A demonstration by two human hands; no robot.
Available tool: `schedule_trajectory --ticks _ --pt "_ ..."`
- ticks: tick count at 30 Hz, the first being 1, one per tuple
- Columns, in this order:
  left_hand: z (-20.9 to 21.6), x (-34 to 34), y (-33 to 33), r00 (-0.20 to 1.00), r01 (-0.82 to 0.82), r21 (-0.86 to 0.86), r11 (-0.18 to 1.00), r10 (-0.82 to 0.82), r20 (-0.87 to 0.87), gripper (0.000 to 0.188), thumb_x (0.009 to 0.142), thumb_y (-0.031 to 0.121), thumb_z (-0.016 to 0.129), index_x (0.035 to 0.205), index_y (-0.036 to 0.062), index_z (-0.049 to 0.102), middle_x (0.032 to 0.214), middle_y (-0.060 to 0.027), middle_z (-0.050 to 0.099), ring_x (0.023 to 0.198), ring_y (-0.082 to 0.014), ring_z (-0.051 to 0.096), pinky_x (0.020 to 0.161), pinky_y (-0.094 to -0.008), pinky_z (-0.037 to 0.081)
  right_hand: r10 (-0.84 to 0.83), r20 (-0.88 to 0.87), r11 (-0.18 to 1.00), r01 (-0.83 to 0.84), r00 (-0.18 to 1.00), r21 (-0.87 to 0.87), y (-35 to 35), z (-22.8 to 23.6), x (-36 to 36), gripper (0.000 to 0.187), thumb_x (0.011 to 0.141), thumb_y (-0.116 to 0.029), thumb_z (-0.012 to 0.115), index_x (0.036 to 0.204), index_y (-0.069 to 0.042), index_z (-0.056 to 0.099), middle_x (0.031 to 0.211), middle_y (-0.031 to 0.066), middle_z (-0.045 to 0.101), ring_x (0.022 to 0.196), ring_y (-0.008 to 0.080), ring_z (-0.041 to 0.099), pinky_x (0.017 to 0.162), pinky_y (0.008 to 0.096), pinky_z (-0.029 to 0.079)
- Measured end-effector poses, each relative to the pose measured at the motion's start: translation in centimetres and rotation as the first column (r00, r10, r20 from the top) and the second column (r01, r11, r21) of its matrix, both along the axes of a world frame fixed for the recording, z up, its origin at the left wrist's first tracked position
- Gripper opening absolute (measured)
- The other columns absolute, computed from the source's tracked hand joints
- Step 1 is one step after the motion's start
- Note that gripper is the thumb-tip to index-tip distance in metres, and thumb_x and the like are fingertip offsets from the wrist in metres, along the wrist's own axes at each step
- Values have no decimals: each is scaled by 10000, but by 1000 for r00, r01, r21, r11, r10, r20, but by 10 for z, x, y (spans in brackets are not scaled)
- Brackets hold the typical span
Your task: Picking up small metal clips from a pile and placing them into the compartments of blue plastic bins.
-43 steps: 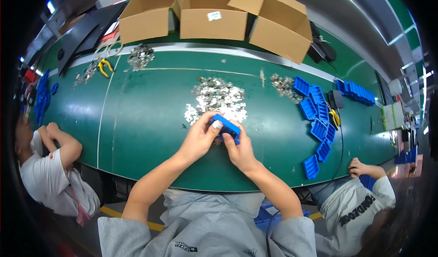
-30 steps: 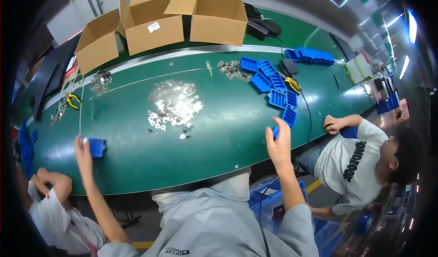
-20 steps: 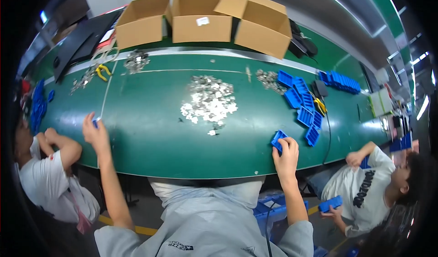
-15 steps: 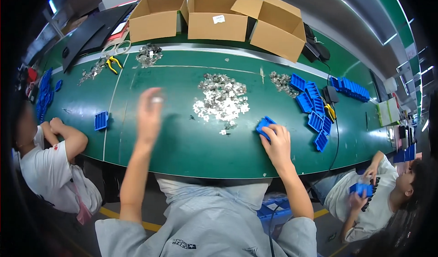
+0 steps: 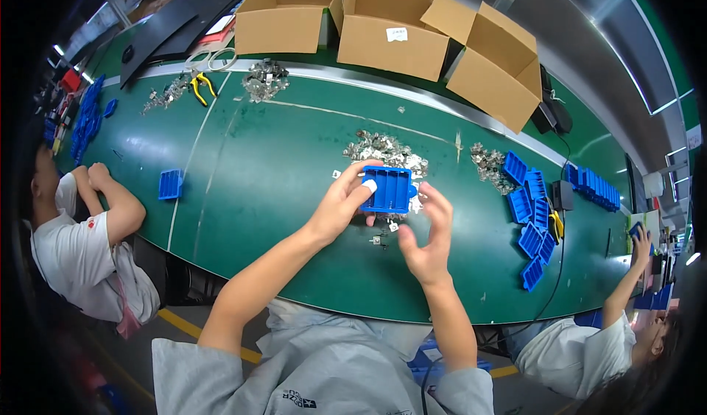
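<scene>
- While gripping a blue compartmented tray [image 5: 388, 191] in the left hand [image 5: 339, 207], poised over silvery metal pieces [image 5: 377, 147]
- Holding the right hand [image 5: 431, 247] open just beside the tray

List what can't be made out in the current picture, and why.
- Blue tray: head view; underside faces away from the camera.
- Left hand: head view; partly hidden behind the tray.
- Metal pieces: head view; some covered by the tray.
- Leftmost cardboard box: head view; cropped by the top edge.
</scene>
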State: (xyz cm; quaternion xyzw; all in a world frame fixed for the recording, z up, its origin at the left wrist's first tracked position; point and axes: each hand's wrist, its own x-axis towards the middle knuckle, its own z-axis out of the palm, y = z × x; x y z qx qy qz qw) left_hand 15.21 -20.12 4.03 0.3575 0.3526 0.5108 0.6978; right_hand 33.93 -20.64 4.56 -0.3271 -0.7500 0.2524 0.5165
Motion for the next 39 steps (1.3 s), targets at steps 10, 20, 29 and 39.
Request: schedule_trajectory --ticks 10,20,29,39 --pt "8 -7 -6 899 147 298 943 -1 -438 460 921 120 523 1367 53 429 1210 -148 523 985 -244 568 760 -340 516 -100 -430 627 -279 897 -728 -4 -9 -4 335 976 -234 527 1185 28 545 1088 68 599 959 100 554 886 263 445" --pt "-13 -43 16 286 36 541 840 510 -811 238 802 62 600 1039 47 622 1101 -104 565 1085 -287 505 935 -376 389 -339 -591 531 -370 732 -762 8 0 -3 381 981 -257 463 1211 45 436 1108 203 607 1001 313 638 788 390 555" --pt "-20 -26 7 183 182 529 829 500 -846 229 777 81 656 1003 103 624 1059 -63 559 1103 -291 481 938 -437 353 -339 -587 499 -388 735 -775 9 -4 0 404 973 -288 475 1209 40 457 1110 202 611 987 313 642 748 381 540" --pt "-17 -30 11 317 105 560 822 506 -802 183 782 21 642 955 81 628 1085 -69 586 1120 -276 503 948 -398 362 -267 -610 470 -452 747 -758 7 -3 1 461 977 -328 454 1237 53 466 1128 199 610 970 298 645 732 373 530"
